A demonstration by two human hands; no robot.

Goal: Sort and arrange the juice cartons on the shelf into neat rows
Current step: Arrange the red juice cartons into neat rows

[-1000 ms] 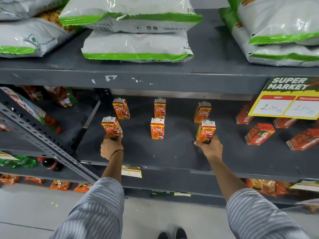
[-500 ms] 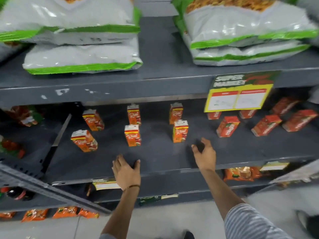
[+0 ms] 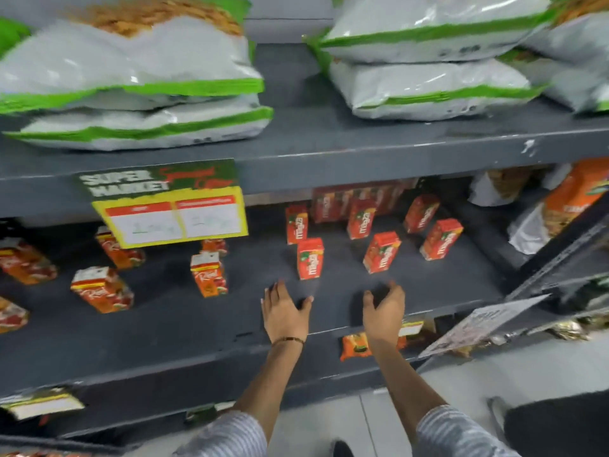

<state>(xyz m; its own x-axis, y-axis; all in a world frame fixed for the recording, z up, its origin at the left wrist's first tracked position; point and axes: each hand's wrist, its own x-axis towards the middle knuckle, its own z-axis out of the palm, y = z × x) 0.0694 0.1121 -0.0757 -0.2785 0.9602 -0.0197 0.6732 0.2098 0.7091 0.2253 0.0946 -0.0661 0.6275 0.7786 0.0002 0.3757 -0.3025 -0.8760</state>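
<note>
Several red Maaza juice cartons stand scattered on the dark grey shelf [image 3: 164, 328]; the nearest two are one [image 3: 310, 258] just beyond my left hand and one [image 3: 381, 252] beyond my right hand. Others [image 3: 441, 239] stand behind them at mixed angles. Orange Real cartons [image 3: 209, 274] stand spaced apart to the left. My left hand [image 3: 285, 311] hovers over the shelf front with fingers spread, empty. My right hand [image 3: 385, 311] is beside it, fingers curled apart, holding nothing. Neither hand touches a carton.
A yellow and green price sign [image 3: 169, 206] hangs from the upper shelf edge, hiding part of the Real cartons. White and green bags [image 3: 138, 90] lie stacked on the shelf above. Orange packets [image 3: 354, 347] sit on a lower shelf. A slanted metal upright [image 3: 560, 255] borders the right.
Both hands let go of the Real cartons and moved right along the shelf, as did my view. They now sit in front of the Maaza cartons, empty.
</note>
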